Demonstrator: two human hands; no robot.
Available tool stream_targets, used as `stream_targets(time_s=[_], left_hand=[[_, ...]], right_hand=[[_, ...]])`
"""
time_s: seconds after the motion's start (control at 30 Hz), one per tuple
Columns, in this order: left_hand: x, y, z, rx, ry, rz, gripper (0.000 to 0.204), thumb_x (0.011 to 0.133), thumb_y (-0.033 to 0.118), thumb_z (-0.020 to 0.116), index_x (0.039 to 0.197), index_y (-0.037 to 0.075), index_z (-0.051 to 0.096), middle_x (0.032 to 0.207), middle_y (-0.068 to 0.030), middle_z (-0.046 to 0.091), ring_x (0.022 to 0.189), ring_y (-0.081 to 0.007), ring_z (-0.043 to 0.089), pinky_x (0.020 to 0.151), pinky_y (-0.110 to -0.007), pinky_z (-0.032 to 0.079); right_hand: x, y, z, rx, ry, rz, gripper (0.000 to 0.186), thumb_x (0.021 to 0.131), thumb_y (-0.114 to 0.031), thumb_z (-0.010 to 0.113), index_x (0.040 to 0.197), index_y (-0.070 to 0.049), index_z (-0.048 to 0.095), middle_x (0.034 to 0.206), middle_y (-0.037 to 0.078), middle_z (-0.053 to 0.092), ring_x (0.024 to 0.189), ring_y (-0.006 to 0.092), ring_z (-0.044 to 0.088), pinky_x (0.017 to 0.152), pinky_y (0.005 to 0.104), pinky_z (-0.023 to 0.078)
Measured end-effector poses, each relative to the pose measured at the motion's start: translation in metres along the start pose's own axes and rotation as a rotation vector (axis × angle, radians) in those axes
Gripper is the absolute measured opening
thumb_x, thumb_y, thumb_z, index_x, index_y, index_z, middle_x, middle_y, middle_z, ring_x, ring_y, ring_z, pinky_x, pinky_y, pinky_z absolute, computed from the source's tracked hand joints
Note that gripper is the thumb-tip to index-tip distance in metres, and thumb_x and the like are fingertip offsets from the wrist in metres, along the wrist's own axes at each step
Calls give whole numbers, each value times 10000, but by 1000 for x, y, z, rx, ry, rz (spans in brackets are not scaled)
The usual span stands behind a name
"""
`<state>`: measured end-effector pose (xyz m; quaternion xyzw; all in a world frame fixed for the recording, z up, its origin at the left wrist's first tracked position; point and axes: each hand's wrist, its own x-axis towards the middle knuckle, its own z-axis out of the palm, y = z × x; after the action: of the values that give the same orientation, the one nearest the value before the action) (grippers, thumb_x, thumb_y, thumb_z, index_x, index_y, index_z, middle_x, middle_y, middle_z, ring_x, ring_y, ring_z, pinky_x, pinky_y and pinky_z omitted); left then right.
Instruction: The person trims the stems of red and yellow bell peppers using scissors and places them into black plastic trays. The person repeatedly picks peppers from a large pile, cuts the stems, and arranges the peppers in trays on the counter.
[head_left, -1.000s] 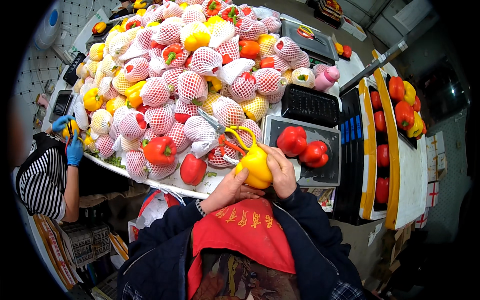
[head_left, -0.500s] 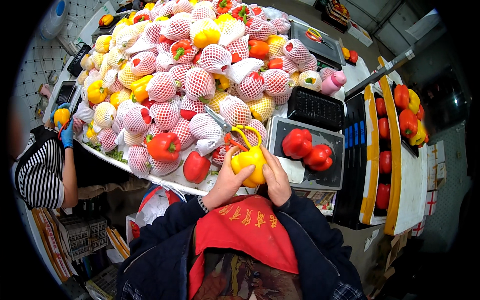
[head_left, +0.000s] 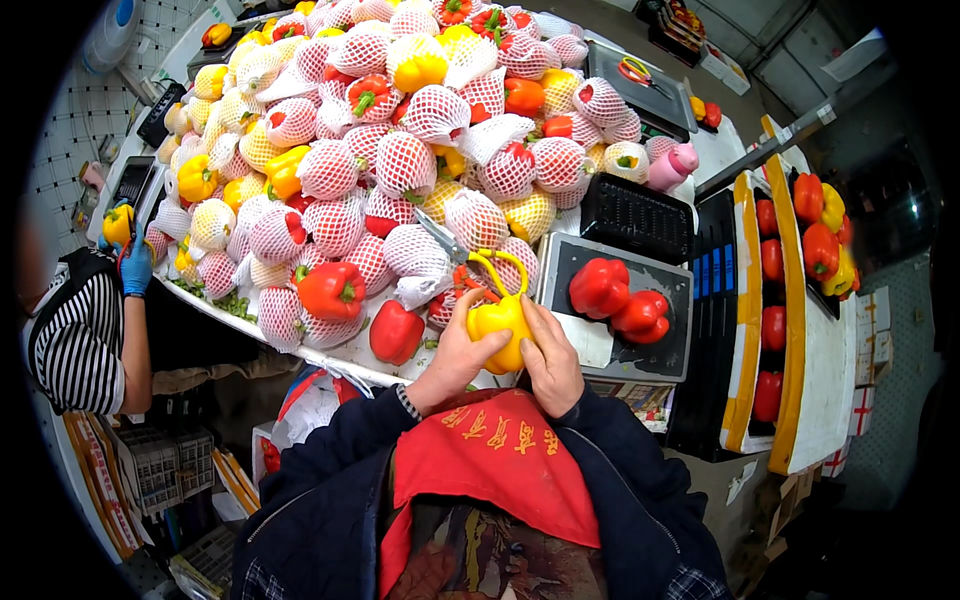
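Note:
In front of my chest I hold a yellow bell pepper (head_left: 500, 328) between both hands. My left hand (head_left: 452, 362) closes on its left side, and my right hand (head_left: 556, 362) grips it from the right. Just beyond it are scissors (head_left: 437, 234) with yellow and red handles, blades pointing away to the left over the pile. The yellow loop reaches the pepper's top; I cannot tell whether my left fingers touch the handles. Left of my hands, a bare red bell pepper (head_left: 396, 332) rests at the table's near edge. Another red bell pepper (head_left: 332, 291) lies behind it.
A large heap of peppers in foam nets (head_left: 405, 165) covers the table. To my right, two red peppers (head_left: 600, 287) sit on a grey platform (head_left: 625, 250) beside black trays (head_left: 637, 222). Boxes with peppers (head_left: 790, 330) stand farther right. At left, a gloved co-worker (head_left: 85, 335) handles a yellow pepper.
My hands keep hold of the yellow pepper, nearly still. The whole view has shifted slightly. At left, the co-worker's yellow pepper has moved up a little in the gloved hands.

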<state>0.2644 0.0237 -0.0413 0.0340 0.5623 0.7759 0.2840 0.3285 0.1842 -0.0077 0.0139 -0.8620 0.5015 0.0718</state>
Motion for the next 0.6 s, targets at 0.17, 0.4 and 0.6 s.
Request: stream_targets(time_s=[0.17,0.4,0.6], left_hand=[[1,6,-5,-51,2,-9,691,825,182,699,1412,13,375,1244,-130,538,1141,-185,554,988,-318,455],[-5,5,-16,42,20,96,586,810,194,668,1322,33,431,1168,-102,545,1081,-173,555,960,-310,456],[-13,6,-25,83,99,138,530,805,152,672,1271,33,448,1134,-90,555,1043,-156,563,935,-302,468]], right_hand=[[1,-2,2,-23,-12,-37,514,959,-97,536,1456,1,447,1411,297,458,1271,421,520,1055,379,419],[5,-5,8,1,-70,-72,547,932,-92,568,1461,-12,451,1451,319,422,1312,429,497,1071,380,407],[11,-6,13,21,-144,-103,575,920,-86,561,1475,-8,432,1485,296,406,1345,374,480,1063,352,407]])
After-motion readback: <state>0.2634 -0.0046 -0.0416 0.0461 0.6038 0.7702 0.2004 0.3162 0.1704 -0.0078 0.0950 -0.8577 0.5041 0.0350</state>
